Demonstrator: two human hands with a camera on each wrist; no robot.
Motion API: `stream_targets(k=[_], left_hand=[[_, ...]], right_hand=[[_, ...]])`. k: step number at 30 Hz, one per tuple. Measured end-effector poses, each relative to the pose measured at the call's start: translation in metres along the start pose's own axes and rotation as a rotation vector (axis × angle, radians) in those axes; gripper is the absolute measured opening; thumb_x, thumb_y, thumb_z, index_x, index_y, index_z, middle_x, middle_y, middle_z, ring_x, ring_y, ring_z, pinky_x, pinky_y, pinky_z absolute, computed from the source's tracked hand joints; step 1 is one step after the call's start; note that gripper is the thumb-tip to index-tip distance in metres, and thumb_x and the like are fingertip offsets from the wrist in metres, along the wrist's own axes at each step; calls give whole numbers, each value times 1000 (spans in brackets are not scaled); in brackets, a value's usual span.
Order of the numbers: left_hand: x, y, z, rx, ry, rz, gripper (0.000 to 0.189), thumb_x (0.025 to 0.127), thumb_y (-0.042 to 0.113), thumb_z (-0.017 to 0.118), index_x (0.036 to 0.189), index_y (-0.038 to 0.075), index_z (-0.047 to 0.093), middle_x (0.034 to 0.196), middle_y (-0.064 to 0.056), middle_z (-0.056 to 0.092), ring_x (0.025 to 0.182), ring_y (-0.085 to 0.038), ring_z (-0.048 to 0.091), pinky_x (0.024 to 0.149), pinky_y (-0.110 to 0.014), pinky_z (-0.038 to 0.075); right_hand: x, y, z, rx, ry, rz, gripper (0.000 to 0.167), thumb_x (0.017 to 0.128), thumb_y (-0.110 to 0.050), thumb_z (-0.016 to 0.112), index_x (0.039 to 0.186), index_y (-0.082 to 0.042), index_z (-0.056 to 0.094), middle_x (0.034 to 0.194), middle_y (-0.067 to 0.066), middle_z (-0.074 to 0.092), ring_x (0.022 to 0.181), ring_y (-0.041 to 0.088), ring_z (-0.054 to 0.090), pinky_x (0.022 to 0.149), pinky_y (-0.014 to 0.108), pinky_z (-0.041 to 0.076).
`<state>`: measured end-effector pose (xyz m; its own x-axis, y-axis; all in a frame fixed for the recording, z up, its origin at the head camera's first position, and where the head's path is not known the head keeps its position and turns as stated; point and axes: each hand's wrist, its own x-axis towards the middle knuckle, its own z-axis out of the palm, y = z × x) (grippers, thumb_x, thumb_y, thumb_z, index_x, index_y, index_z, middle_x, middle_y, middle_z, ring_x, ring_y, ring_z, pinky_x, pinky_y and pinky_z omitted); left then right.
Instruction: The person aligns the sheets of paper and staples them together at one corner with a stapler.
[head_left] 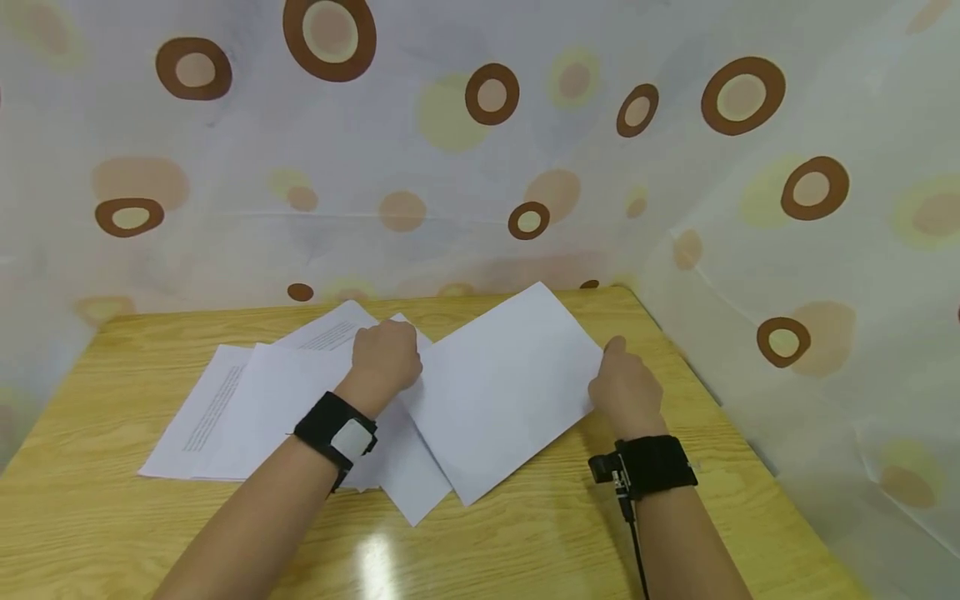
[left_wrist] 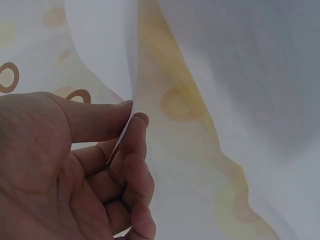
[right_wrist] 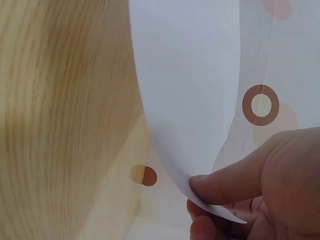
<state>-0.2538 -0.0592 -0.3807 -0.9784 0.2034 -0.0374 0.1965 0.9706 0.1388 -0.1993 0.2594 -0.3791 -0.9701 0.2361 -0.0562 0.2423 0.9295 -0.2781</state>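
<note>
Wood-grain table (head_left: 82, 517), hands (head_left: 387, 354) pinching paper (head_left: 510, 383), printed pages (head_left: 213, 412), text illegible

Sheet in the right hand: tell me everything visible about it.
The sheet is white, thin, rectangular and paper-like, with no print visible on the face toward the head camera. It slants over the table, to the right of the other papers. The right hand pinches its right end between thumb and fingers, off the table; it bends there. Whether its left side touches the papers is unclear.

Paper (head_left: 510, 387) common to downward head, close wrist views
</note>
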Motion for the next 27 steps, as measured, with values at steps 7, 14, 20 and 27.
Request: stream_targets(k=[7, 14, 20, 27], left_hand=[[-9, -9, -7, -78, 1, -16, 15, 94, 12, 64, 83, 8, 74, 71, -4, 63, 64, -22, 57, 57, -35, 44], [-23, -19, -16, -84, -51, -27, 13, 90, 17, 67, 84, 6, 70, 73, -7, 59, 67, -22, 56, 55, -33, 43], [-39, -30, -23, -150, -111, -20, 11, 89, 14, 66, 84, 5, 70, 76, -7, 62, 65, -22, 56, 51, -30, 41], [-59, -44, -32, -191, -186, 8, 17, 87, 8, 63, 94, 1, 76, 83, -9, 68, 66, -22, 56, 53, -30, 41]], right_hand=[[2, -10, -4, -21, -22, -13, 36, 97, -3, 46, 132, 5, 44, 83, 19, 63, 65, 29, 56, 52, 38, 43], [4, -22, -6, -24, 4, -38, 39, 99, -3, 46, 137, 2, 48, 95, 23, 67, 72, 30, 61, 54, 38, 46], [4, -30, -6, -43, 14, -58, 39, 99, -3, 45, 138, -1, 50, 97, 23, 67, 72, 29, 60, 54, 37, 45], [6, -42, -2, -37, 2, -91, 39, 98, -2, 48, 137, -6, 52, 80, 16, 60, 62, 25, 50, 51, 34, 39]])
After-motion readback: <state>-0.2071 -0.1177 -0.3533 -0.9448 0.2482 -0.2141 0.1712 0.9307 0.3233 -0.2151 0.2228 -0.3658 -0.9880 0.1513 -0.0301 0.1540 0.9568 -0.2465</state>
